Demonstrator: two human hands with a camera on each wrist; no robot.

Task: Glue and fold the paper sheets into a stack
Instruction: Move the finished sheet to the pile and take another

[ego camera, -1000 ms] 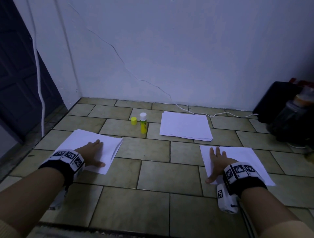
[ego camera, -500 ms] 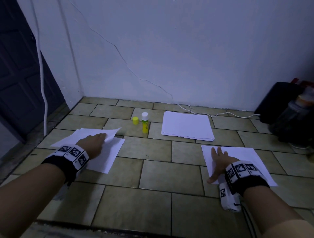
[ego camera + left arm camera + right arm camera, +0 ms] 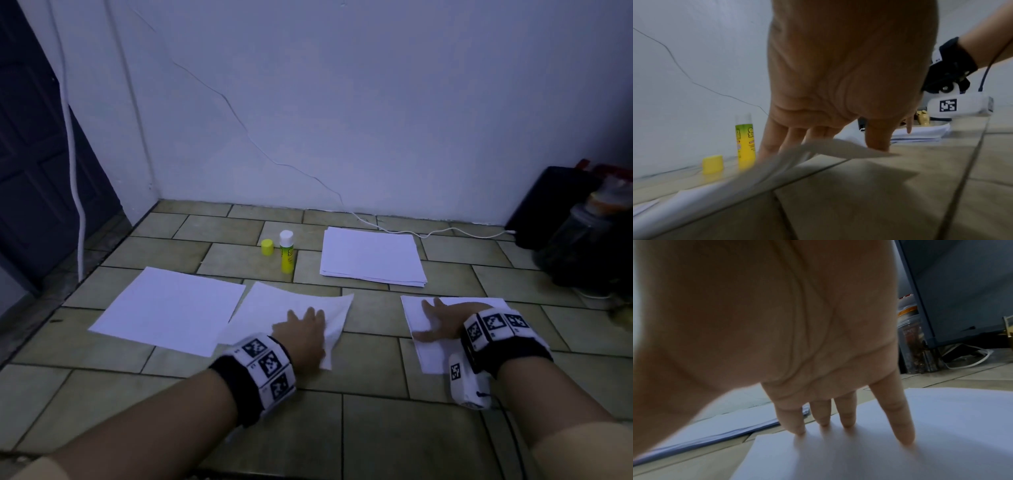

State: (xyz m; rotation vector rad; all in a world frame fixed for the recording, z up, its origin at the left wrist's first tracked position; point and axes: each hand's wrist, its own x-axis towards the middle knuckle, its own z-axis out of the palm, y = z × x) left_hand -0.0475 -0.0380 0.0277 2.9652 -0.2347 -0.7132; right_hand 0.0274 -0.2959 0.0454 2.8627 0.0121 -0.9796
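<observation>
My left hand (image 3: 301, 327) lies flat, fingers straight, on a single white sheet (image 3: 274, 305) in the middle of the tiled floor. In the left wrist view the sheet's near edge (image 3: 789, 160) curls up under the fingers (image 3: 777, 142). A pile of white sheets (image 3: 164, 303) lies to its left. My right hand (image 3: 440, 320) presses flat on another white sheet (image 3: 479, 305) at the right, its fingers (image 3: 846, 415) spread on the paper (image 3: 859, 456). Behind stand a stack of paper (image 3: 371, 255), an uncapped yellow glue stick (image 3: 286, 253) and its yellow cap (image 3: 267, 247).
A black bag (image 3: 548, 205) and a clear jar (image 3: 579, 246) stand at the far right. A thin white cable (image 3: 428, 234) runs along the wall's foot to the bag. A dark door (image 3: 30, 154) with a hanging white cord (image 3: 73, 161) is on the left.
My left hand has slid one sheet off the left pile to the right, into the middle of the floor. The right hand has stayed flat on its sheet.
</observation>
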